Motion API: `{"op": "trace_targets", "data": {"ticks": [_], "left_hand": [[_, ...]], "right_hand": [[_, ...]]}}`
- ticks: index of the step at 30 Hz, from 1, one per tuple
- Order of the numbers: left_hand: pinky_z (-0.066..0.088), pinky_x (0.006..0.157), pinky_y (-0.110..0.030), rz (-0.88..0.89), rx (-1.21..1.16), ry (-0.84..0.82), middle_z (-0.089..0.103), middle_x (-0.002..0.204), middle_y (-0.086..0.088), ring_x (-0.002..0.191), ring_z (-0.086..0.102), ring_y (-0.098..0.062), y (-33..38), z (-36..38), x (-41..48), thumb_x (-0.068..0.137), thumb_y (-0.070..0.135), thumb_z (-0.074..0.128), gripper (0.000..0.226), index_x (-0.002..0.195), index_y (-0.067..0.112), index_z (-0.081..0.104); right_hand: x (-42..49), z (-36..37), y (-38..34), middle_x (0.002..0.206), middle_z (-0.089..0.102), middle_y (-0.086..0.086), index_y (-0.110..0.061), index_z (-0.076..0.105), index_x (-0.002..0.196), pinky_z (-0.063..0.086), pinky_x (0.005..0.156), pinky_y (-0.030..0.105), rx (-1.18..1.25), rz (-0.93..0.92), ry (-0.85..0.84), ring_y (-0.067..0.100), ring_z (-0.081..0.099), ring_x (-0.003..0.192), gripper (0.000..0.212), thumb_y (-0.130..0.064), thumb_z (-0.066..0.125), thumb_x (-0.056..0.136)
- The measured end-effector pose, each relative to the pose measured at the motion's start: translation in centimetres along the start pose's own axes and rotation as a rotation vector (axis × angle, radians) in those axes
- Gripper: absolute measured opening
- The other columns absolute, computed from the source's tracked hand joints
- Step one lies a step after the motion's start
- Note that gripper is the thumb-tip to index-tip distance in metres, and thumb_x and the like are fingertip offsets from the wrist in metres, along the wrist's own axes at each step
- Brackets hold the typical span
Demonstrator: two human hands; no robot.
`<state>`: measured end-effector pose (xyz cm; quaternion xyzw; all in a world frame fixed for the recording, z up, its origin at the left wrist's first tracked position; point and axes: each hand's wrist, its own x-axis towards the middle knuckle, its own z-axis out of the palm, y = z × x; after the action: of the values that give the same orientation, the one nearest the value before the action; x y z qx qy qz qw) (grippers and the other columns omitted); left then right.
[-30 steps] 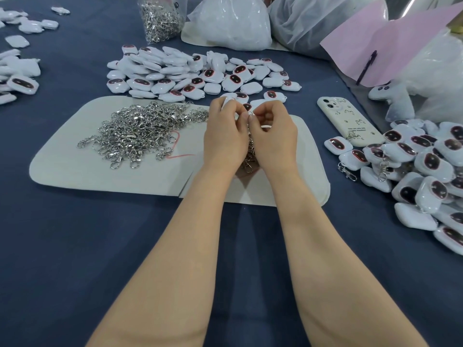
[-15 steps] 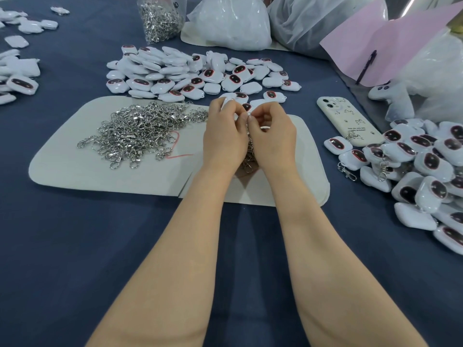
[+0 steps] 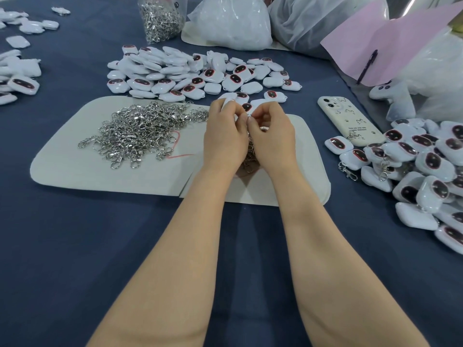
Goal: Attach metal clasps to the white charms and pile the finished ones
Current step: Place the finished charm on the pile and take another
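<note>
I see the mat (image 3: pixel 75 171) on the bench (image 3: pixel 75 246), clasp pile (image 3: pixel 140 131) on its left half. Loose charms (image 3: pixel 175 73) behind it, phone (image 3: pixel 350 121) to its right, finished charms (image 3: pixel 426 171) further right.

No legible text; small print on phone case (image 3: pixel 350 120) too blurred to read.

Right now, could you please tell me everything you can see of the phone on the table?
The phone lies flat, back up, on the blue cloth, between the white mat and the pile of charms at right. Its cream case shows two camera lenses at the far corner and small dark doodles. Charms crowd its near end.
</note>
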<state>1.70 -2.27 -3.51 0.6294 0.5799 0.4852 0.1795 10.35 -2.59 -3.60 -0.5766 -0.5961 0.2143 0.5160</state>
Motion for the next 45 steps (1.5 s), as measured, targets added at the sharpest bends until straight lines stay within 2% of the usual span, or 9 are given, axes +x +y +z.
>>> {"op": "trace_targets", "data": {"ticks": [4,12,16,20,23,26,29,39,45], "left_hand": [[0.034,0.07,-0.018,-0.004,-0.004,-0.006,0.051,0.113,-0.011,0.08,0.046,-0.014,-0.08,-0.1,0.07,0.094,0.008,0.049,0.014,0.098,0.002,0.06],[0.033,0.071,-0.015,0.03,-0.062,-0.031,0.051,0.109,-0.005,0.081,0.045,-0.01,-0.01,-0.26,0.09,0.092,0.01,0.054,0.012,0.097,0.007,0.064],[0.032,0.07,-0.015,0.018,-0.027,-0.042,0.053,0.115,-0.007,0.083,0.045,-0.009,-0.23,-0.15,0.11,0.091,0.011,0.056,0.012,0.097,0.008,0.065],[0.034,0.07,-0.017,0.025,-0.021,-0.037,0.053,0.115,-0.007,0.082,0.046,-0.01,-0.3,-0.2,0.16,0.092,0.011,0.054,0.012,0.098,0.007,0.065],[0.034,0.069,-0.018,0.024,-0.02,-0.022,0.053,0.113,-0.008,0.079,0.045,-0.011,-0.29,-0.2,0.14,0.092,0.009,0.053,0.012,0.096,0.006,0.063],[0.033,0.068,-0.018,0.006,-0.012,-0.005,0.054,0.112,-0.008,0.079,0.045,-0.01,-0.26,-0.15,0.08,0.092,0.009,0.052,0.012,0.096,0.005,0.063],[0.03,0.069,-0.015,-0.006,-0.011,0.009,0.054,0.112,-0.008,0.084,0.044,-0.009,-0.18,-0.2,0.06,0.092,0.009,0.052,0.012,0.096,0.005,0.063],[0.033,0.069,-0.019,0.003,-0.022,0.005,0.051,0.111,-0.007,0.08,0.044,-0.013,0.13,-0.29,0.04,0.093,0.011,0.051,0.012,0.096,0.006,0.061],[0.035,0.07,-0.023,-0.024,0.007,0.009,0.05,0.114,-0.007,0.079,0.043,-0.013,0.07,-0.31,-0.13,0.093,0.014,0.051,0.011,0.097,0.009,0.06]], "right_hand": [[0.09,-0.06,0.25,0.077,0.051,-0.016,-0.018,0.048,0.088,0.038,0.066,0.005,-0.04,-0.006,-0.064,-0.001,0.049,0.072,0.011,-0.01,0.056,0.09],[0.15,-0.27,0.4,0.073,0.052,-0.015,-0.022,0.047,0.08,0.04,0.065,0.01,0.014,0.015,0.029,0.001,0.052,0.069,0.018,-0.01,0.057,0.09],[0.23,-0.3,0.26,0.074,0.056,-0.009,-0.027,0.045,0.074,0.049,0.076,0.027,0.107,0.085,0.036,0.017,0.061,0.08,0.027,-0.009,0.058,0.088],[0.24,-0.28,0.13,0.075,0.057,-0.007,-0.027,0.047,0.074,0.051,0.081,0.035,0.099,0.096,0.008,0.018,0.06,0.08,0.025,-0.009,0.059,0.087],[0.25,-0.26,0.12,0.078,0.057,-0.007,-0.028,0.047,0.076,0.051,0.08,0.032,0.083,0.076,-0.024,0.017,0.061,0.082,0.025,-0.009,0.058,0.088],[0.11,-0.09,0.09,0.077,0.052,-0.015,-0.022,0.048,0.083,0.045,0.071,0.014,0.035,0.029,-0.04,0.001,0.052,0.072,0.018,-0.007,0.057,0.089],[-0.19,0.16,0.03,0.077,0.051,-0.015,-0.017,0.049,0.087,0.039,0.065,0.005,-0.02,-0.021,-0.038,-0.001,0.049,0.069,0.013,-0.004,0.054,0.088],[-0.51,0.2,-0.31,0.087,0.056,-0.008,-0.017,0.052,0.091,0.039,0.068,0.003,-0.008,-0.015,0.017,-0.005,0.05,0.073,0.009,-0.009,0.055,0.091],[-0.37,0.01,-0.37,0.094,0.061,-0.004,-0.014,0.06,0.1,0.041,0.069,0.005,0.016,-0.025,0.043,0.003,0.055,0.081,0.015,-0.006,0.054,0.089]]}}
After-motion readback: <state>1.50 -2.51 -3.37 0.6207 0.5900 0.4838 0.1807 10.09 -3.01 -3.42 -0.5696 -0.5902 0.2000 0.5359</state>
